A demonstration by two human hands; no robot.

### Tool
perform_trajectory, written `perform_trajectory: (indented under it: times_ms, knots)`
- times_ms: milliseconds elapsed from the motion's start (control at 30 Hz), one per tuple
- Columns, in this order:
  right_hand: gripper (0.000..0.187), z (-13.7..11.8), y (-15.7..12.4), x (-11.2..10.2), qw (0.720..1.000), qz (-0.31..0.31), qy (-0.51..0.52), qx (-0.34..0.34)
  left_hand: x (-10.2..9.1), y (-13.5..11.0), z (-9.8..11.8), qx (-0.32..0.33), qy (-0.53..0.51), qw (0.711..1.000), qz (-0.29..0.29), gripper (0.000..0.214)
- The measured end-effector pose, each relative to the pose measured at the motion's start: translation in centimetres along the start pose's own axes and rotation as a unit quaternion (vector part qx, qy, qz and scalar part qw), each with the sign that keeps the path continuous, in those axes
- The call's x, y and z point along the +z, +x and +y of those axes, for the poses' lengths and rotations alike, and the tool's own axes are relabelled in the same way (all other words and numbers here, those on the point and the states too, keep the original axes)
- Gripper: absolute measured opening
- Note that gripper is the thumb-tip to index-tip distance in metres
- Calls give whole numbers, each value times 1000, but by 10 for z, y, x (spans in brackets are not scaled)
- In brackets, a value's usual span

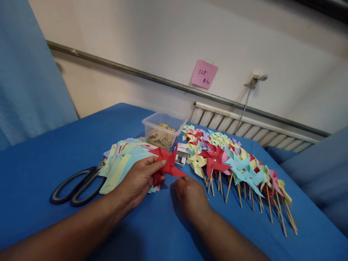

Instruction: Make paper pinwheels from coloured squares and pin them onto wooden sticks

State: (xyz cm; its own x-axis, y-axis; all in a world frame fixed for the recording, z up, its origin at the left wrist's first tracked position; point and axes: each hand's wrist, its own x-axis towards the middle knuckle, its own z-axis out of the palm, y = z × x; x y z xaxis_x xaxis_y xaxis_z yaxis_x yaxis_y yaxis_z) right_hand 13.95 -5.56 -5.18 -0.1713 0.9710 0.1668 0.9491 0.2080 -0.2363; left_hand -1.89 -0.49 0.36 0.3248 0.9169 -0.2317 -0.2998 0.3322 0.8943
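My left hand (140,179) pinches a folded red paper pinwheel head (167,164) and holds it just above the blue cloth. My right hand (190,197) rests knuckles-up on the cloth right below the red paper, fingers curled under; anything in them is hidden. Behind my left hand lies a fanned stack of cut coloured paper squares (122,163). To the right, several finished pinwheels on wooden sticks (233,166) lie in a row.
Black-handled scissors (77,185) lie at the left of the paper stack. A clear plastic tub of wooden sticks (162,132) stands at the back. A small white box (181,156) sits beside it. The blue-covered table (67,145) ends near a wall with a pink note (204,74).
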Motion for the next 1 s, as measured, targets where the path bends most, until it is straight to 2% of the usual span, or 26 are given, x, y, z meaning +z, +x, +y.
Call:
perform_trajectory:
  times_ms: [267, 400, 667, 767, 867, 1000]
  knots:
    - [20, -2, 0, 2, 1000, 1, -5, 28, 1, 0, -1, 21, 29, 999, 7, 16]
    - [17, -3, 2, -2, 999, 9, -6, 52, 0, 1, -2, 43, 65, 997, 18, 20]
    - [18, -3, 3, -5, 998, 14, 23, 54, -3, 3, -4, 76, 150, 985, 27, 25]
    - [10, 1, 2, -3, 995, 44, 72, 55, -3, 4, -3, 108, 197, 973, 51, 23]
    - [9, 7, 0, -7, 984, 92, 140, 64, -7, 6, -3, 151, 261, 951, 70, 25]
    - [10, 8, -6, -21, 945, 167, 274, 64, -10, 8, -7, 174, 316, 930, 70, 24]
